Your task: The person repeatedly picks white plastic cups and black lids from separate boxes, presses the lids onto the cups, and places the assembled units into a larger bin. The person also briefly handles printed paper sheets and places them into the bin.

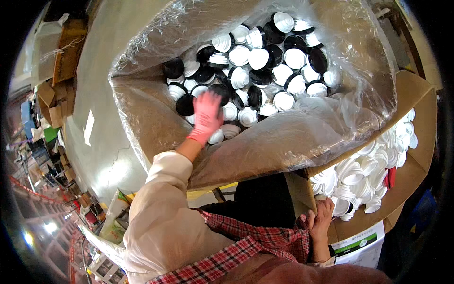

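My left hand (206,116), in a pink glove, reaches into a large cardboard box lined with clear plastic film (302,137). Its fingers are blurred by motion beside a round black cap (219,93), so whether they grip it cannot be made out. Around it lies a heap of round caps, black on one side with white ribbed plastic parts (258,58) on the other. At the lower right my bare right hand (322,218) is closed over the edge of a cardboard flap (302,194) belonging to a second box.
That second cardboard box (402,184) holds many white plastic parts (362,173) and a red item (390,178). A printed sheet (362,251) hangs below it. Cardboard boxes (52,104) and clutter stand at the far left, and a white scrap (89,128) lies on the floor.
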The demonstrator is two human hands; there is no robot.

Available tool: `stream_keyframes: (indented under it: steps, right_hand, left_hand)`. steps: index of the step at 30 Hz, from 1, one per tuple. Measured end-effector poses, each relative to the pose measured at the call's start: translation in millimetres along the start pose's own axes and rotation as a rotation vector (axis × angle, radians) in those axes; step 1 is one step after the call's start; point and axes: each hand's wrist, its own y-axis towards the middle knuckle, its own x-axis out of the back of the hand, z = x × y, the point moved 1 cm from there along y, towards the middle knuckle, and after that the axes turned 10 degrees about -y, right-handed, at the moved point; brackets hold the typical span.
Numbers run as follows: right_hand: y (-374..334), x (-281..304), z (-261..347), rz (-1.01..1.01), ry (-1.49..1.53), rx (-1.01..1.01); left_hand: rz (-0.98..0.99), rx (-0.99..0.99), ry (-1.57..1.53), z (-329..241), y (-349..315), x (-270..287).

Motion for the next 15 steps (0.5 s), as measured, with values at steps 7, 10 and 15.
stream_keyframes:
  steps: [7,10,15]
  right_hand:
    - [2,3,-2,-0.011,0.023,0.016]
    - [2,1,-4,-0.011,0.011,0.015]
    - [3,2,-4,-0.014,0.011,0.022]
  left_hand:
    - [0.09,0.513,0.227,67,-5,29]
    - [-0.121,0.305,0.086,12,14,54]
    - [-0.056,-0.011,-0.508,-57,68,-23]
